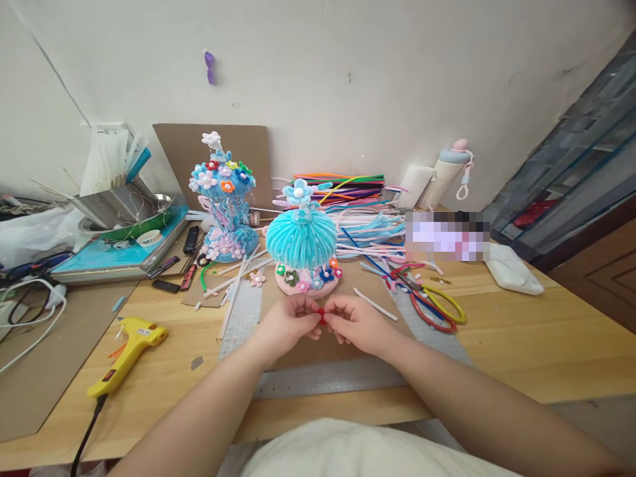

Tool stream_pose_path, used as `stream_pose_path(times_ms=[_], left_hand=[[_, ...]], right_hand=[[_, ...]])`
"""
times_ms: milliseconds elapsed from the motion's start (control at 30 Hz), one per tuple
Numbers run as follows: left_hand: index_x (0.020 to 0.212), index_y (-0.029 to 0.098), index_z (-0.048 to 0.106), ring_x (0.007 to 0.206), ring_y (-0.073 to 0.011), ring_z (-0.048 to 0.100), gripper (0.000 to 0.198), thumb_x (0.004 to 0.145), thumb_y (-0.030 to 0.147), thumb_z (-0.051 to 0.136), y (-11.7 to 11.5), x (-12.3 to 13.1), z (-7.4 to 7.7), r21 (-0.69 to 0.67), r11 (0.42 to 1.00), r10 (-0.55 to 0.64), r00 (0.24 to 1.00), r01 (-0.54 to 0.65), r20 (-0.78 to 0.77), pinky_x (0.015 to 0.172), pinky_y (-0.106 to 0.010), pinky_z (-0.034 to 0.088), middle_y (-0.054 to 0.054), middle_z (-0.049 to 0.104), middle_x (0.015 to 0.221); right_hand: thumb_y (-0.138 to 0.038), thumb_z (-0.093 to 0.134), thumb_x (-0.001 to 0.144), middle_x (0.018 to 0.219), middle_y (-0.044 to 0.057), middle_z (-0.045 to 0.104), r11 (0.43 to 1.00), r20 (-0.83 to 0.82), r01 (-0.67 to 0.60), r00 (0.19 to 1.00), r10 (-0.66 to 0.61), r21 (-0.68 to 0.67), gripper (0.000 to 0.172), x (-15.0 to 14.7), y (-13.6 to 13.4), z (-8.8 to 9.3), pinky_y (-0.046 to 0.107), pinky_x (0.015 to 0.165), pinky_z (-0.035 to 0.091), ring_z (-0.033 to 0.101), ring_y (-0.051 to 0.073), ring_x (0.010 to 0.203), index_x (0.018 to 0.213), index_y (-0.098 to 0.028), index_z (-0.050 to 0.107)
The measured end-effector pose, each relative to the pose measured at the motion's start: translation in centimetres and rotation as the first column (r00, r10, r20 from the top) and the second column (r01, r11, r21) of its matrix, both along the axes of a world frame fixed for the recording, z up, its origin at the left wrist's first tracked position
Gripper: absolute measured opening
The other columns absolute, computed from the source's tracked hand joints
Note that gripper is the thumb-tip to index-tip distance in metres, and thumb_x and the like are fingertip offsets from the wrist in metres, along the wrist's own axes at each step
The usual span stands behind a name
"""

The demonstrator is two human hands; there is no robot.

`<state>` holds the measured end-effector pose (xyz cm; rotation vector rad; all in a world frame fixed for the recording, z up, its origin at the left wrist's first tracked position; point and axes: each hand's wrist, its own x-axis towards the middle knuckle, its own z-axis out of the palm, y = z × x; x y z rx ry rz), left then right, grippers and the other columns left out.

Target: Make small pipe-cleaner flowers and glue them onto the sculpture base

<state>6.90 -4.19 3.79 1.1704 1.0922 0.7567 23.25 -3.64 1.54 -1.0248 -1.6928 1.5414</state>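
Both hands meet over a cardboard sheet (298,354) at the middle of the table. Between the fingertips of my left hand (297,323) and my right hand (352,323) is a small red piece (322,317), mostly covered, perhaps a pipe-cleaner flower. Each hand pinches it from its own side. Just beyond stands a turquoise pipe-cleaner dome (302,238) topped by a light blue flower (299,193). Its round pink base (308,288) carries several small coloured flowers.
A taller blue flowered pipe-cleaner piece (226,205) stands back left. The yellow glue gun (126,351) lies at left, its cord over the edge. Scissors (437,301) lie at right. Pipe-cleaner bundles (368,225) line the wall. A bottle (444,175) stands back right.
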Motion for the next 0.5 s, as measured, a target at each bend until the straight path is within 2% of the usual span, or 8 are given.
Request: stream_pose_path(times_ms=[100, 200, 267, 333, 400, 467, 500], left_hand=[[0.072, 0.012, 0.053, 0.049, -0.0089, 0.055, 0.014, 0.066, 0.021, 0.062, -0.2, -0.2, -0.5, 0.011, 1.000, -0.026, 0.999, 0.026, 0.034, 0.054, -0.023, 0.045, 0.000, 0.060, 0.060], [0.071, 0.012, 0.054, 0.047, -0.0085, 0.054, 0.016, 0.066, 0.023, 0.064, -0.4, -0.3, -0.7, -0.001, 1.000, 0.009, 0.996, -0.009, 0.089, 0.052, -0.022, 0.044, 0.000, 0.059, 0.057], [0.072, 0.012, 0.054, 0.048, -0.0081, 0.053, 0.018, 0.066, 0.023, 0.066, -0.5, -0.4, -0.7, -0.056, 0.998, 0.049, 0.984, -0.040, 0.173, 0.052, -0.021, 0.044, 0.000, 0.059, 0.055], [0.072, 0.011, 0.055, 0.049, -0.0072, 0.052, 0.017, 0.065, 0.022, 0.067, -0.6, -0.5, -0.7, -0.149, 0.988, 0.076, 0.965, -0.039, 0.252, 0.053, -0.021, 0.045, 0.000, 0.058, 0.057], [0.072, 0.010, 0.057, 0.050, -0.0057, 0.051, 0.015, 0.065, 0.019, 0.067, -0.6, -0.7, -0.7, -0.234, 0.972, 0.082, 0.950, -0.010, 0.301, 0.052, -0.020, 0.047, -0.001, 0.058, 0.061], [0.074, 0.010, 0.059, 0.050, -0.0044, 0.049, 0.013, 0.066, 0.016, 0.066, -0.6, -1.0, -0.7, -0.272, 0.962, 0.069, 0.938, 0.028, 0.341, 0.051, -0.018, 0.047, -0.001, 0.057, 0.065], [0.075, 0.009, 0.060, 0.050, -0.0040, 0.049, 0.011, 0.067, 0.015, 0.065, -0.6, -1.1, -0.7, -0.274, 0.961, 0.059, 0.931, 0.045, 0.360, 0.051, -0.018, 0.047, -0.001, 0.056, 0.065]], right_hand=[[-0.027, 0.052, 0.076, 0.052, -0.005, 0.051, 0.989, -0.086, -0.006, 0.996, -0.007, -0.147, 0.014, -0.5, -0.2, 0.0, 0.014, 0.035, 0.029, 0.042, 0.004, 0.036, 0.067, -0.016, 0.049], [-0.030, 0.055, 0.074, 0.051, -0.005, 0.052, 0.950, -0.225, 0.000, 0.972, -0.074, -0.313, 0.017, -1.1, -0.3, -0.2, 0.013, 0.033, 0.024, 0.040, 0.003, 0.035, 0.069, -0.016, 0.048], [-0.033, 0.055, 0.075, 0.052, -0.005, 0.052, 0.942, -0.269, -0.002, 0.959, -0.094, -0.336, 0.019, -1.2, -0.3, -0.2, 0.013, 0.033, 0.024, 0.040, 0.003, 0.035, 0.070, -0.016, 0.047], [-0.035, 0.054, 0.077, 0.056, -0.004, 0.053, 0.968, -0.232, -0.021, 0.972, -0.039, -0.250, 0.020, -1.1, -0.3, -0.2, 0.014, 0.034, 0.029, 0.044, 0.004, 0.038, 0.073, -0.016, 0.048], [-0.034, 0.053, 0.078, 0.063, -0.002, 0.055, 0.996, -0.147, -0.029, 0.989, 0.016, -0.088, 0.018, -0.7, -0.3, -0.1, 0.017, 0.039, 0.037, 0.048, 0.006, 0.044, 0.080, -0.016, 0.051], [-0.031, 0.052, 0.080, 0.069, 0.000, 0.057, 0.992, -0.045, -0.027, 0.998, 0.033, 0.121, 0.016, -0.3, -0.3, 0.1, 0.020, 0.047, 0.041, 0.051, 0.008, 0.052, 0.086, -0.017, 0.054], [-0.029, 0.052, 0.081, 0.071, 0.001, 0.057, 0.973, 0.005, -0.024, 1.000, 0.024, 0.228, 0.015, -0.1, -0.3, 0.2, 0.021, 0.051, 0.042, 0.052, 0.009, 0.056, 0.088, -0.017, 0.055]])
